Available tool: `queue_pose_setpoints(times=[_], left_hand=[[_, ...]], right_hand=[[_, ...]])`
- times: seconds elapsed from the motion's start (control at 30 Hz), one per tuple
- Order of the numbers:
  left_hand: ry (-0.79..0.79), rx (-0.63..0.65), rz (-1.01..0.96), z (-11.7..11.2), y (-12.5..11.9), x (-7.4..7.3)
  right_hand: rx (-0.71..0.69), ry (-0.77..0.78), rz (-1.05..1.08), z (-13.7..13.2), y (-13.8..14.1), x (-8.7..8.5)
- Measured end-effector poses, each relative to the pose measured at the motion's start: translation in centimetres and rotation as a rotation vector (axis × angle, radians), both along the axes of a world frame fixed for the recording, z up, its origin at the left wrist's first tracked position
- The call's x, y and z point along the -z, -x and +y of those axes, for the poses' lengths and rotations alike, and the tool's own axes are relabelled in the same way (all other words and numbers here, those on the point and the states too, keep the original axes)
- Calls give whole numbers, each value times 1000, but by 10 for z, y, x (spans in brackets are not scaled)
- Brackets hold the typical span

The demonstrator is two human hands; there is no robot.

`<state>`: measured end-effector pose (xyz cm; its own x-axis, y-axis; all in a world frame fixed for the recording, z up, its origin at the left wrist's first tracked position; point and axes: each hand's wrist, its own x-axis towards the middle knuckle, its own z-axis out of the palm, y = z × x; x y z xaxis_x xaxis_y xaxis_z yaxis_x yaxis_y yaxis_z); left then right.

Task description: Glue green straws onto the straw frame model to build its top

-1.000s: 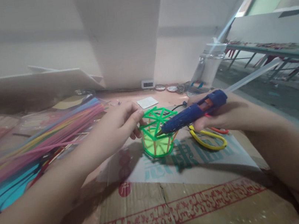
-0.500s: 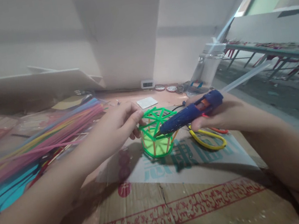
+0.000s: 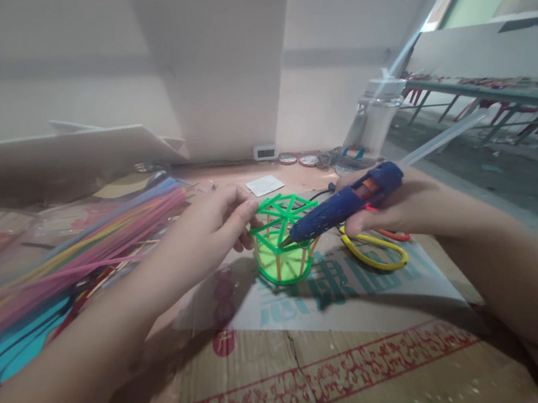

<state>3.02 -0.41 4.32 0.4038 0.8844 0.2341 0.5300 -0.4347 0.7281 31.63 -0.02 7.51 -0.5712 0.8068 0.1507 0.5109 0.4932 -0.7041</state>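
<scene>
A small green cage-like frame (image 3: 279, 240) made of straws and thin sticks stands on flattened cardboard (image 3: 323, 362). My left hand (image 3: 217, 226) pinches its upper left rim with fingers closed. My right hand (image 3: 398, 206) grips a blue hot glue gun (image 3: 345, 207), a clear glue stick poking out of its back. The gun's nozzle touches the frame's top right side.
A bundle of coloured straws (image 3: 79, 250) lies at the left. Yellow-handled scissors (image 3: 372, 250) rest just right of the frame, under the gun. White boards (image 3: 222, 60) stand behind. A white card (image 3: 265, 184) and small round lids (image 3: 297, 158) lie further back.
The glue gun's nozzle shifted slightly left and down along the frame's top. My left hand stays on the rim.
</scene>
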Motion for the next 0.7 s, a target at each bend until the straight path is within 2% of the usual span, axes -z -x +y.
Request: queue_pose_setpoints(times=[0.33,0.7], left_hand=[[5,-3,2,0,-1,0],[-4,5,1,1,0,2]], right_hand=[[-36,21,48,-1,3,0],[26,70,2,-4,-2,-5]])
